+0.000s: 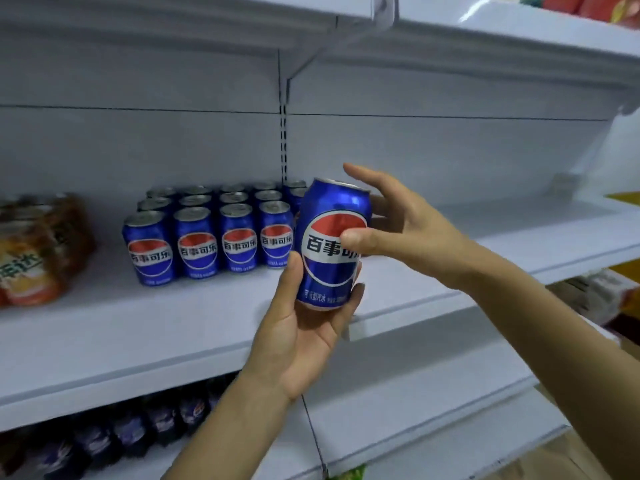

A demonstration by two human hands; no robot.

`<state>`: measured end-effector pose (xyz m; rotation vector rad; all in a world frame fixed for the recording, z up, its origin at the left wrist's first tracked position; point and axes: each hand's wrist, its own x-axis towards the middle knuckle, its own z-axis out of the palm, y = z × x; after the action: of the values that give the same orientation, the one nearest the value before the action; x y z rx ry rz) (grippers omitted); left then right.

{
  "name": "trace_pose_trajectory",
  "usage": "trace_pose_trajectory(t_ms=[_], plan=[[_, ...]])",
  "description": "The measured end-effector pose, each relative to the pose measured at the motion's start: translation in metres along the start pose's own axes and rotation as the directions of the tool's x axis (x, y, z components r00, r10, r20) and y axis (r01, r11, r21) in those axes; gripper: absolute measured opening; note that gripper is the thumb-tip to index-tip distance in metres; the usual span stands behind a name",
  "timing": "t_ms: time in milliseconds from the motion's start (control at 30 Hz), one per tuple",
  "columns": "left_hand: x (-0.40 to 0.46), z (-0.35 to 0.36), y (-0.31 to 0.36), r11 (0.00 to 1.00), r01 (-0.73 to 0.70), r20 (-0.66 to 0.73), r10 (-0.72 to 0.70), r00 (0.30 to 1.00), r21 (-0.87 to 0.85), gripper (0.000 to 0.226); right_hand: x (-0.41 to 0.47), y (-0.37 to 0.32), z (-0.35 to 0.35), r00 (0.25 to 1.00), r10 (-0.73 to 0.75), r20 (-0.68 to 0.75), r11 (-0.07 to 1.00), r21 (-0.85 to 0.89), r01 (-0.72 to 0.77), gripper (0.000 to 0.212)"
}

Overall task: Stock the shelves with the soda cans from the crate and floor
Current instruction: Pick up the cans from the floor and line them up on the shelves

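Observation:
I hold a blue soda can (330, 216) with a red, white and blue logo upright in front of the white shelf (207, 317). My left hand (304, 327) grips its lower half from below, thumb on the left side. My right hand (398, 226) comes in from the right, its thumb on the can's front and its fingers spread behind the top. Several matching blue cans (207, 233) stand in rows on the shelf just left of the held can.
Orange shrink-wrapped drink packs (38, 251) sit at the shelf's left end. Dark bottles (121, 434) fill the shelf below. Another white shelf (485, 36) hangs overhead. The shelf surface to the right of the cans (502, 230) is bare.

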<state>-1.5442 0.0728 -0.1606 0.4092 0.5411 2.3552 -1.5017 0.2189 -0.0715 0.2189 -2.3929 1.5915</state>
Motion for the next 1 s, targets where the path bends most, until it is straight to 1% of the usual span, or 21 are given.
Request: trace_pose_trajectory(t_ms=[67, 100, 133, 167, 200, 233, 267, 300, 333, 367, 400, 433, 467, 500, 533, 600, 667, 733, 767, 900, 1000], plan=[[0.02, 0.002, 0.001, 0.999, -0.023, -0.027, 0.024, 0.999, 0.027, 0.062, 0.021, 0.004, -0.009, 1.0, -0.008, 0.028, 0.999, -0.051, 0.01, 0.086], [0.03, 0.002, 0.001, 0.998, -0.035, -0.056, 0.039, 0.998, 0.061, 0.06, 0.033, 0.008, -0.013, 0.999, -0.01, 0.033, 0.998, -0.062, 0.012, 0.085], [0.041, -0.001, 0.002, 0.989, -0.056, -0.084, 0.067, 0.994, 0.134, 0.061, 0.045, 0.015, -0.017, 0.999, -0.005, 0.038, 0.999, -0.053, 0.007, 0.083], [0.051, -0.004, 0.004, 0.959, -0.085, -0.104, 0.117, 0.988, 0.271, 0.067, 0.056, 0.024, -0.021, 0.999, 0.003, 0.043, 1.0, -0.025, -0.002, 0.081], [0.061, -0.01, 0.008, 0.878, -0.118, -0.106, 0.187, 0.977, 0.463, 0.078, 0.067, 0.034, -0.024, 0.999, 0.005, 0.047, 1.0, -0.006, -0.005, 0.08], [0.072, -0.019, 0.014, 0.722, -0.14, -0.093, 0.273, 0.958, 0.677, 0.09, 0.078, 0.045, -0.027, 0.999, 0.0, 0.051, 1.0, -0.02, 0.001, 0.079], [0.081, -0.027, 0.022, 0.484, -0.135, -0.065, 0.375, 0.925, 0.865, 0.098, 0.088, 0.057, -0.029, 0.998, -0.012, 0.06, 0.998, -0.066, 0.015, 0.076], [0.09, -0.034, 0.032, 0.189, -0.099, 0.002, 0.453, 0.891, 0.977, 0.102, 0.098, 0.071, -0.03, 0.998, -0.018, 0.068, 0.993, -0.118, 0.026, 0.072], [0.1, -0.04, 0.042, -0.115, -0.056, 0.103, 0.461, 0.882, 0.992, 0.108, 0.108, 0.084, -0.031, 0.997, -0.015, 0.073, 0.987, -0.161, 0.027, 0.068], [0.11, -0.043, 0.053, -0.379, -0.025, 0.187, 0.399, 0.898, 0.925, 0.116, 0.117, 0.096, -0.032, 0.997, -0.002, 0.078, 0.982, -0.186, 0.016, 0.065], [0.12, -0.045, 0.062, -0.583, -0.005, 0.226, 0.307, 0.924, 0.813, 0.123, 0.127, 0.107, -0.032, 0.996, 0.018, 0.086, 0.98, -0.198, -0.001, 0.064], [0.13, -0.045, 0.069, -0.715, 0.003, 0.226, 0.224, 0.948, 0.699, 0.128, 0.135, 0.118, -0.032, 0.995, 0.034, 0.098, 0.979, -0.202, -0.014, 0.064], [0.139, -0.045, 0.074, -0.786, 0.009, 0.202, 0.17, 0.965, 0.618, 0.131, 0.143, 0.127, -0.031, 0.993, 0.046, 0.113, 0.978, -0.206, -0.021, 0.064], [0.147, -0.047, 0.076, -0.815, 0.025, 0.163, 0.145, 0.976, 0.579, 0.133, 0.149, 0.135, -0.031, 0.991, 0.049, 0.128, 0.98, -0.2, -0.023, 0.063], [0.153, -0.049, 0.077, -0.821, 0.05, 0.12, 0.143, 0.982, 0.569, 0.133, 0.154, 0.142, -0.03, 0.989, 0.048, 0.139, 0.983, -0.181, -0.022, 0.061], [0.162, -0.056, 0.077, -0.82, 0.099, 0.082, 0.175, 0.981, 0.564, 0.131, 0.158, 0.151, -0.029, 0.987, 0.044, 0.154, 0.99, -0.141, -0.023, 0.055], [0.163, -0.058, 0.074, -0.827, 0.112, 0.118, 0.21, 0.971, 0.551, 0.125, 0.16, 0.156, -0.029, 0.988, 0.025, 0.154, 0.994, -0.11, -0.008, 0.05], [0.163, -0.059, 0.071, -0.833, 0.114, 0.153, 0.231, 0.961, 0.541, 0.12, 0.164, 0.164, -0.028, 0.992, 0.004, 0.129, 0.997, -0.075, 0.006, 0.049], [0.164, -0.059, 0.069, -0.832, 0.113, 0.164, 0.237, 0.957, 0.543, 0.117, 0.165, 0.167, -0.026, 0.994, -0.001, 0.108, 0.998, -0.059, 0.007, 0.051], [0.166, -0.065, 0.069, -0.835, 0.111, 0.187, 0.247, 0.951, 0.539, 0.106, 0.168, 0.175, -0.019, 0.999, -0.005, 0.053, 0.998, -0.057, 0.008, 0.069], [0.167, -0.066, 0.069, -0.836, 0.104, 0.205, 0.25, 0.946, 0.539, 0.1, 0.17, 0.179, -0.018, 0.999, -0.02, 0.045, 0.997, -0.07, 0.023, 0.071]])
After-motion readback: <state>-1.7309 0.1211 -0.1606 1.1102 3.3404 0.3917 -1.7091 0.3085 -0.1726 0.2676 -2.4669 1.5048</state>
